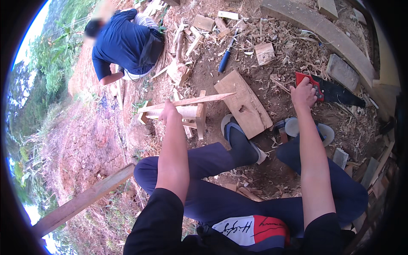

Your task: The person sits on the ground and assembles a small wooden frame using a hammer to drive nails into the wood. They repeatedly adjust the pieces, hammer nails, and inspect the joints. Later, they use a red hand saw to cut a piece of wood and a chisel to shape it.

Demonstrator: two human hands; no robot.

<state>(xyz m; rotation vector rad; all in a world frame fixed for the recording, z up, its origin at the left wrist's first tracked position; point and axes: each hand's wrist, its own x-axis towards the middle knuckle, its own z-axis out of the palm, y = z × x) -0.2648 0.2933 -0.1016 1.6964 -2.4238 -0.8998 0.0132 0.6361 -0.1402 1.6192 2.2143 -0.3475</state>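
Note:
My left hand (169, 113) is closed around a long pale wooden strip (208, 99) that tapers to a point at its right end. The strip lies over a small wooden stool or bench (200, 114), and its tip reaches above a thick board (255, 106) with a dark hole. At the right, my right hand (304, 94) grips the red handle of a handsaw (338, 91), whose dark blade points away to the right, low over the shavings. Whether the blade touches the ground, I cannot tell.
A blue-handled tool (225, 61) with a narrow metal blade lies beyond the board. Wood blocks (264, 54) and shavings litter the dirt. A curved beam (323, 32) crosses the far right. Another person (127, 44) in navy crouches at far left. A timber (87, 199) slants at near left.

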